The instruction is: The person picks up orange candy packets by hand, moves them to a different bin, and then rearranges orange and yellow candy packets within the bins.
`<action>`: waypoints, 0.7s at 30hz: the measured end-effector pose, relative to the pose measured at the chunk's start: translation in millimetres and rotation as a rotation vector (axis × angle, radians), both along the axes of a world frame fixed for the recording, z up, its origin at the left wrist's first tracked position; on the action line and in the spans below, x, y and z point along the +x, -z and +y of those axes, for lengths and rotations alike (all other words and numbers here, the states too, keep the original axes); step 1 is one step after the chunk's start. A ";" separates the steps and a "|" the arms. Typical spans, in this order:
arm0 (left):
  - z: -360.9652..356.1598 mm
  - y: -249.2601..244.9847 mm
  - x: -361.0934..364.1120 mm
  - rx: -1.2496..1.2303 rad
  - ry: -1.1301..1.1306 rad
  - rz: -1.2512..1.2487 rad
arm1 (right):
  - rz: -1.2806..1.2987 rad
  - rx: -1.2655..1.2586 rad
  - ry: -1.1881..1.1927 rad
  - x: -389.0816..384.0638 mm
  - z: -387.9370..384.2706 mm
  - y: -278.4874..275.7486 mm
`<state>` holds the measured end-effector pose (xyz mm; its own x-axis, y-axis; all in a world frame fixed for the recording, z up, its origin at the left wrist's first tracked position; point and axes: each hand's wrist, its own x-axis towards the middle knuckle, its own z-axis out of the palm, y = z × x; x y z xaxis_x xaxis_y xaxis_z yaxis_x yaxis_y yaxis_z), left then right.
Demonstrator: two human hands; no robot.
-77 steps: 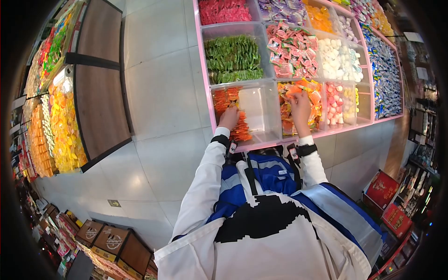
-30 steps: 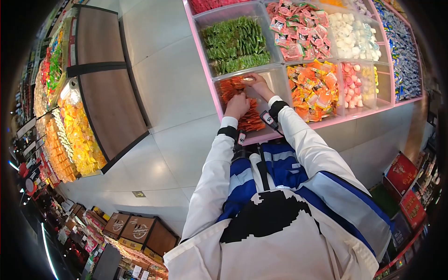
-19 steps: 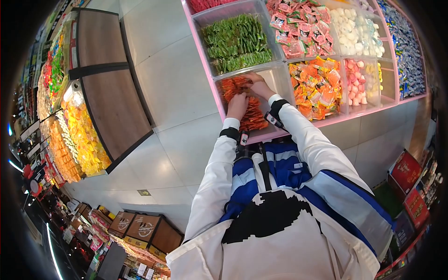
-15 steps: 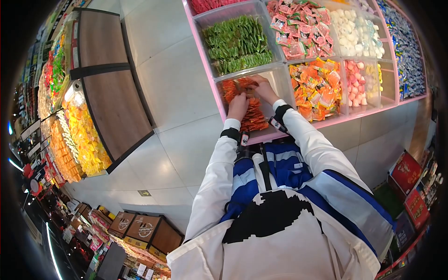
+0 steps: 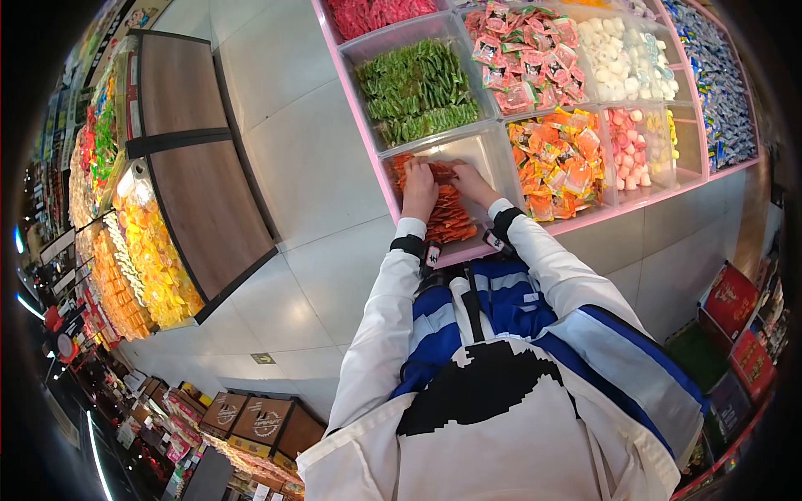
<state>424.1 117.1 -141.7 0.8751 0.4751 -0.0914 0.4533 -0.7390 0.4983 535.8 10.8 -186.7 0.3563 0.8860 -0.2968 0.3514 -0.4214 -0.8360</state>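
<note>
In the pink rack (image 5: 378,179), the clear bin (image 5: 504,164) at twelve o'clock held orange packets (image 5: 449,222) stacked along its nine o'clock wall. The left hand (image 5: 419,189) lay flat on them; the right hand's (image 5: 474,182) grip was unclear. A nudge might have toppled them.

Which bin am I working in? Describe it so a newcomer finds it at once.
Start at the pink stand of clear bins. Its front row's leftmost bin, just in front of the green packets, has the left hand and right hand in it. Only it holds orange-red packets on one side, the rest bare.
</note>
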 end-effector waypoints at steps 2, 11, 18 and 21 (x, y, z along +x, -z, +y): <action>2.4 5.5 -1.9 0.038 0.037 -0.099 | -0.015 0.068 0.009 -5.3 0.3 4.7; 6.2 0.5 -0.3 0.032 0.036 -0.016 | -0.046 -0.014 -0.044 -5.8 7.5 3.6; 2.3 -0.9 11.4 -0.127 0.093 0.179 | -0.042 -0.142 -0.179 5.1 11.2 9.9; 5.8 0.1 17.9 -0.029 0.221 0.349 | -0.192 -0.349 -0.316 15.8 10.1 0.7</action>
